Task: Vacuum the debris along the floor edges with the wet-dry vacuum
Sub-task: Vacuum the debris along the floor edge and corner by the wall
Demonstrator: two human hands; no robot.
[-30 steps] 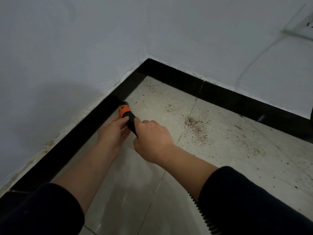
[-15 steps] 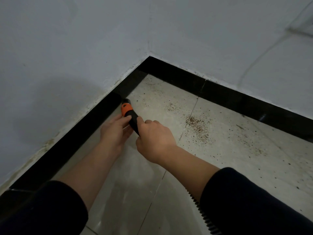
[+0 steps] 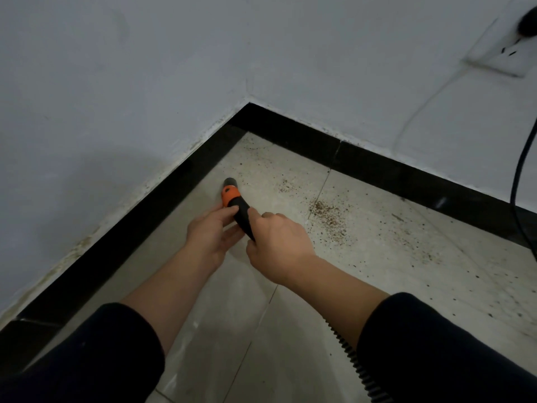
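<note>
The vacuum nozzle (image 3: 232, 199), a black tube with an orange collar and a dark round mouth, is pointed low at the pale floor tile (image 3: 203, 315) near the room corner, close to the black skirting (image 3: 145, 210). Its black shaft is gripped by the right hand (image 3: 276, 242), and the left hand (image 3: 212, 231) is curled about it just behind the collar. A black ribbed hose (image 3: 357, 365) is seen below the right forearm. Brown debris (image 3: 327, 216) is scattered to the nozzle's right, apart from it. A black cable (image 3: 520, 170) is seen below a white wall socket (image 3: 499, 53).
</note>
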